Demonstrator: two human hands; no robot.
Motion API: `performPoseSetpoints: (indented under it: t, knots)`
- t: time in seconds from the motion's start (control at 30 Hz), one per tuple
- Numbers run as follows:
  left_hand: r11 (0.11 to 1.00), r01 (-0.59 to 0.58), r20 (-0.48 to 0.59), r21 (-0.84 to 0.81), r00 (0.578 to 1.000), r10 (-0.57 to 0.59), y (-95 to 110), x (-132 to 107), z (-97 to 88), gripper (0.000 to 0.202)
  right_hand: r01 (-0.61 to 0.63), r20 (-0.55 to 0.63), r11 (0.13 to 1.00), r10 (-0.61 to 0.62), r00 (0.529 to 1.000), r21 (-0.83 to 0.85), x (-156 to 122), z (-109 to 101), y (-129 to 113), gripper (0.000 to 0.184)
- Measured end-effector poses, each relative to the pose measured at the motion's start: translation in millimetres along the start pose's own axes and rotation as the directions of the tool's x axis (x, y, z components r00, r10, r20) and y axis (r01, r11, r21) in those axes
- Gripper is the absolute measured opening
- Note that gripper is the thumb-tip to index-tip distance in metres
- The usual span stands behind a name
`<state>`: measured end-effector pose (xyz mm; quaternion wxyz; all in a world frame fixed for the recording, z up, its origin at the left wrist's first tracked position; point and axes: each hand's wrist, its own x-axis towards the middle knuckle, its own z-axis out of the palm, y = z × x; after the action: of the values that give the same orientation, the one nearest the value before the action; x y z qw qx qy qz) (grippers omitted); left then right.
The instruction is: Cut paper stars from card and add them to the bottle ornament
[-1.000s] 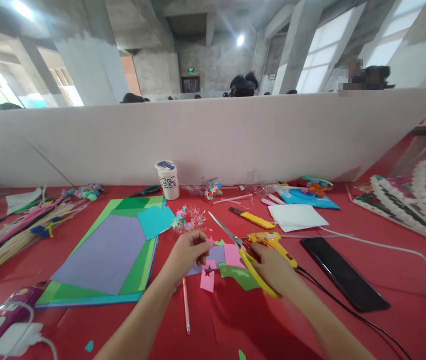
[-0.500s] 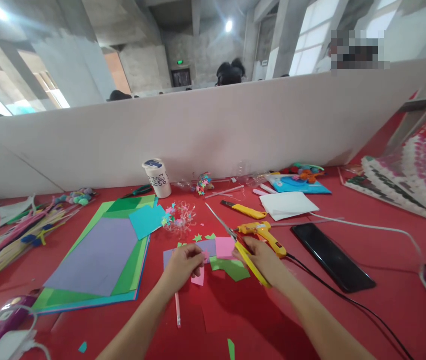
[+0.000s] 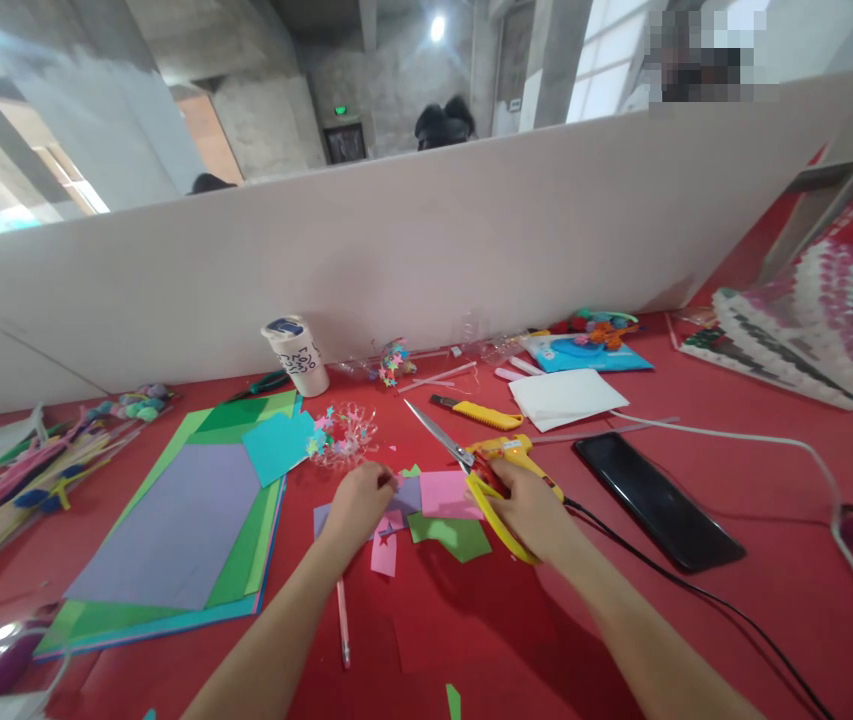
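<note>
My right hand [image 3: 531, 505] grips yellow-handled scissors [image 3: 471, 470], their closed blades pointing up and left. My left hand [image 3: 357, 502] is pinched over small paper pieces on the red table [image 3: 733, 630]; what sits between its fingertips is too small to make out. Beneath and between the hands lie a purple piece [image 3: 405, 493], a pink square [image 3: 445, 492], a green scrap [image 3: 456, 535] and a small pink slip [image 3: 384, 555] with a star-shaped hole. A clear bag of coloured paper stars [image 3: 342, 437] lies just beyond my left hand.
A stack of coloured paper sheets [image 3: 178, 520] lies at left, pipe cleaners [image 3: 13, 480] further left. A yellow glue gun [image 3: 512, 450], black phone [image 3: 655, 487], yellow utility knife [image 3: 475, 409], white paper [image 3: 565, 395] and a cup [image 3: 297, 355] stand around. A white partition [image 3: 426, 240] backs the table.
The view has tilted and shifted. My left hand has moved slightly up over the purple piece, uncovering the pink slip. My right hand keeps hold of the scissors.
</note>
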<state>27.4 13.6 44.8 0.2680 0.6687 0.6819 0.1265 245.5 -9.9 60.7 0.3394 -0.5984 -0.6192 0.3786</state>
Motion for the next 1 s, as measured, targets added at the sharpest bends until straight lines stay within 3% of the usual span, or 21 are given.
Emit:
performPoseSetpoints:
  t: [0.3, 0.43, 0.57, 0.77, 0.9, 1.0]
  knots:
    - [0.974, -0.025, -0.084, 0.226, 0.995, 0.045, 2, -12, 2.1, 0.033, 0.024, 0.017, 1.000, -0.025, 1.000, 0.008, 1, 7, 8, 0.025]
    - [0.963, -0.158, -0.030, 0.218, 0.985, 0.169, 15, -14, 12.4, 0.030, 0.037, 0.019, 0.999, -0.037, 0.999, 0.012, 1, 9, 9, 0.024]
    - [0.945, -0.268, 0.020, 0.189, 0.963, 0.269, 25, -8, 22.2, 0.053, 0.044, 0.023, 0.999, -0.044, 0.999, 0.006, 3, 10, 12, 0.026]
    - [0.949, -0.307, 0.024, 0.066, 0.952, 0.306, 28, 1, 26.0, 0.036, 0.042, 0.026, 0.997, -0.044, 0.999, 0.061, 4, 11, 16, 0.028]
    - [0.965, -0.227, 0.006, -0.128, 0.973, 0.230, 25, -2, 24.2, 0.034, 0.033, 0.019, 0.988, -0.036, 0.999, 0.149, 2, 8, 12, 0.027]
    - [0.937, -0.154, -0.012, -0.314, 0.987, 0.159, 19, -4, 9.5, 0.028, 0.016, 0.051, 0.972, -0.029, 0.998, 0.237, 1, 6, 8, 0.031]
